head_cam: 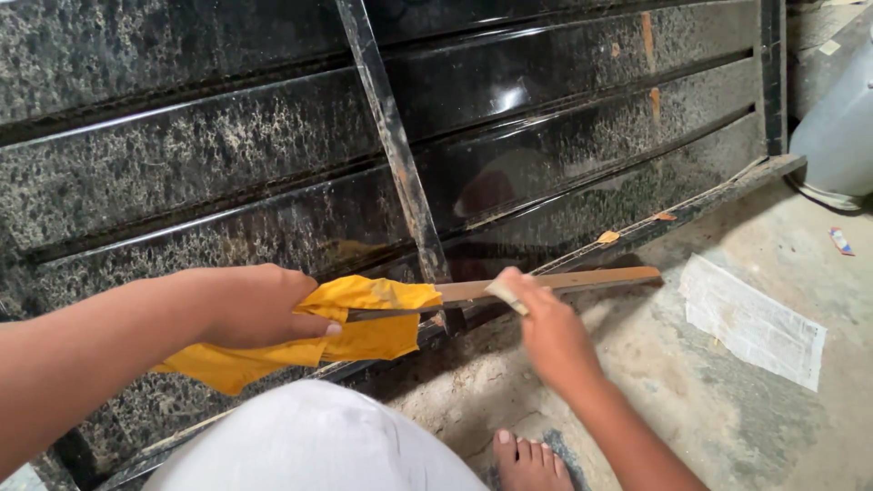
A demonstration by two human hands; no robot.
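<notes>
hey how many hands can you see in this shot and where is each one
2. The left hand grips a yellow cloth wrapped around one end of a long flat blade. The right hand presses a small pale piece against the blade's middle. None seem hidden.

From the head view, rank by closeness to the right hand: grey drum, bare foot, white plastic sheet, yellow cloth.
From the right hand:
1. Yellow cloth, to its left, in the left hand.
2. Bare foot, below.
3. White plastic sheet, right, on the floor.
4. Grey drum, far upper right.

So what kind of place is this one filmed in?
Probably an outdoor yard or workshop floor beside a metal gate: a black ribbed gate panel with rust spots, rough concrete ground, and a grey drum standing in the corner.
</notes>
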